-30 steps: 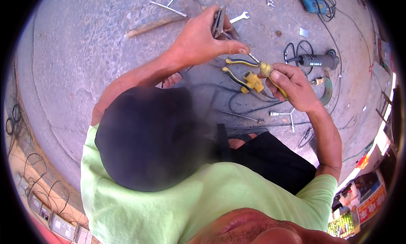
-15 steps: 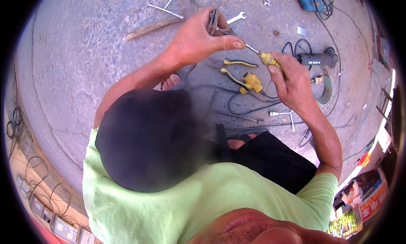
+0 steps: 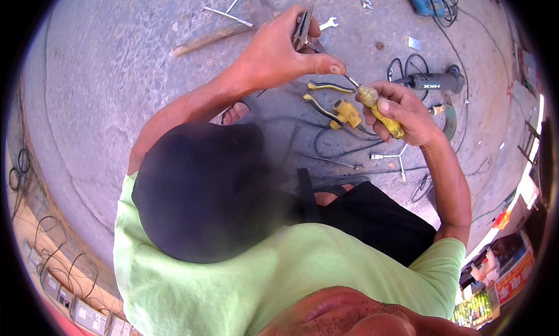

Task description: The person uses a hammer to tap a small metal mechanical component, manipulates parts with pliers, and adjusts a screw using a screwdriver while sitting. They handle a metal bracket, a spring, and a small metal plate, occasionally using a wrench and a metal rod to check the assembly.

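My left hand [image 3: 275, 55] grips a flat dark metal piece [image 3: 304, 27] between thumb and fingers. Its exact kind cannot be made out. My right hand [image 3: 410, 116] is closed round a yellow-handled screwdriver [image 3: 391, 125], the thumb lying along the handle. The screwdriver's shaft slants up and left past my left thumb toward the metal piece; its tip is hidden there. Beneath the hands, on the ground, lie pliers with yellow and black handles [image 3: 329, 87] and a yellow plug-like block [image 3: 347, 113] with a dark cable.
Beyond my left hand are a wooden-handled hammer [image 3: 212, 39], a T-shaped metal bar [image 3: 228, 15] and a wrench [image 3: 329, 23]. On the right lie a dark grey power tool [image 3: 437, 81], a three-armed wrench [image 3: 400, 156] and, farther off, a blue power tool [image 3: 424, 1]. Cables cross the ground.
My right hand has turned and shifted its hold, so more of the yellow handle shows and its end points lower right. My left hand and the metal piece moved slightly up and right.
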The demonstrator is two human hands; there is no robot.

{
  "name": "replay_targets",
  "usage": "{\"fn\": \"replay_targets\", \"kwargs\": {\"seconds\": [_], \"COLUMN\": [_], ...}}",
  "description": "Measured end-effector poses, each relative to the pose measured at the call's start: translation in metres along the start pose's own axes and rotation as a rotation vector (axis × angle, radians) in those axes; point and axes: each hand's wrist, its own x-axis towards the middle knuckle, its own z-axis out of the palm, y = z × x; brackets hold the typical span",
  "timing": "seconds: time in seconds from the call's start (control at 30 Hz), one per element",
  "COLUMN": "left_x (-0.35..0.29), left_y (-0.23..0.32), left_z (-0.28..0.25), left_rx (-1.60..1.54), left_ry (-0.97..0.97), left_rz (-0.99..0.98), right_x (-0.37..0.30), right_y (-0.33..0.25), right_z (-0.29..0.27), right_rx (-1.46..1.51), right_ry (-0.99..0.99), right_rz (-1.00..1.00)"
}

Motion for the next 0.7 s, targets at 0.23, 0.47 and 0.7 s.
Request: {"fn": "replay_targets", "kwargs": {"seconds": [0.23,0.47,0.7], "left_x": [0.000,0.017,0.035], "left_y": [-0.034,-0.045,-0.082], "left_z": [0.004,0.033,0.053], "left_rx": [-0.877,-1.016,-0.804], "left_ry": [-0.233,-0.036,-0.078], "left_rz": [-0.275,-0.392,-0.661], "right_x": [0.013,0.070,0.101], "right_y": [0.006,0.042,0.062], "right_z": [-0.007,0.036,0.045], "right_rx": [-0.427,-0.183,-0.215], "right_ry": [0.178,0.324,0.383], "right_rz": [-0.082,-0.223,-0.270]}}
